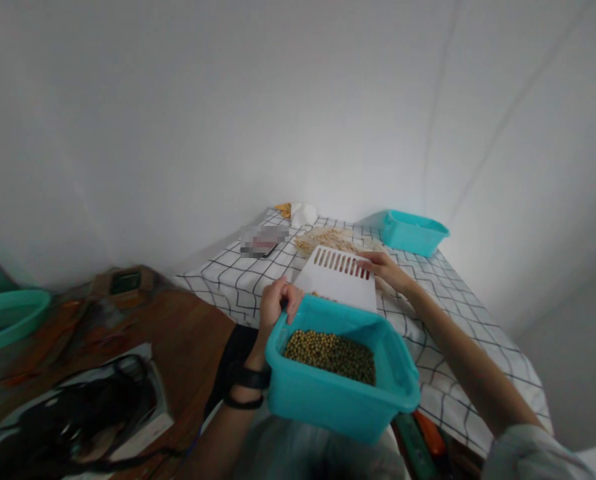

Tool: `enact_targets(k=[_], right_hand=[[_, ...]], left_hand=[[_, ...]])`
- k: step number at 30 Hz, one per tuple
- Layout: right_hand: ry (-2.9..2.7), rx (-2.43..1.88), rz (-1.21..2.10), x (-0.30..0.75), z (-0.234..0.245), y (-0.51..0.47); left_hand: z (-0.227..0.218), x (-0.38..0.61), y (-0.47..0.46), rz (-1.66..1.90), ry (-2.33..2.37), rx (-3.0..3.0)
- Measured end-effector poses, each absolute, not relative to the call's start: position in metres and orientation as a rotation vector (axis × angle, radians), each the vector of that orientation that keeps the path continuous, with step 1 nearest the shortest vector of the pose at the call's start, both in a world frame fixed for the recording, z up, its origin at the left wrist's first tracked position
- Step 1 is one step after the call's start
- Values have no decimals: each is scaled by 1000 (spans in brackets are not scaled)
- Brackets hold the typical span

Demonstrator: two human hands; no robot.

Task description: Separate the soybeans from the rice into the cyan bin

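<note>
My left hand is closed round the back left corner of a turquoise plastic basin, which is close to my body. Inside the basin lies a heap of small round beans, yellowish on the left and dark green on the right. Beyond the basin's far rim, a white plastic board with a row of slots slopes toward it. My right hand grips the board's right edge near the slotted end, its fingertips partly over the slots. A few yellowish bits show at the board's lower left, by the rim.
A white checked cloth covers the table. Behind the board is a spread of pale yellowish pieces. Another turquoise basin stands at the back right. A pixelated flat object and a crumpled white item lie back left.
</note>
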State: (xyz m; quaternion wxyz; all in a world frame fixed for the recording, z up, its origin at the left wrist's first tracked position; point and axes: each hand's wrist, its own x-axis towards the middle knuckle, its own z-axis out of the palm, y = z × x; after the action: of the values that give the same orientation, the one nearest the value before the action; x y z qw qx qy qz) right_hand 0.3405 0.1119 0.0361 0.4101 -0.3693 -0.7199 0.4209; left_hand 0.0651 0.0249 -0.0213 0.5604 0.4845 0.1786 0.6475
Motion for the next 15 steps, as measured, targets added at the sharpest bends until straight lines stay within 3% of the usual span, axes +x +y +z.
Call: enact_targets(k=[15], right_hand=[[-1691,-874,1127,344,39,107]], left_hand=[[-21,64,25,1520,430,1155]])
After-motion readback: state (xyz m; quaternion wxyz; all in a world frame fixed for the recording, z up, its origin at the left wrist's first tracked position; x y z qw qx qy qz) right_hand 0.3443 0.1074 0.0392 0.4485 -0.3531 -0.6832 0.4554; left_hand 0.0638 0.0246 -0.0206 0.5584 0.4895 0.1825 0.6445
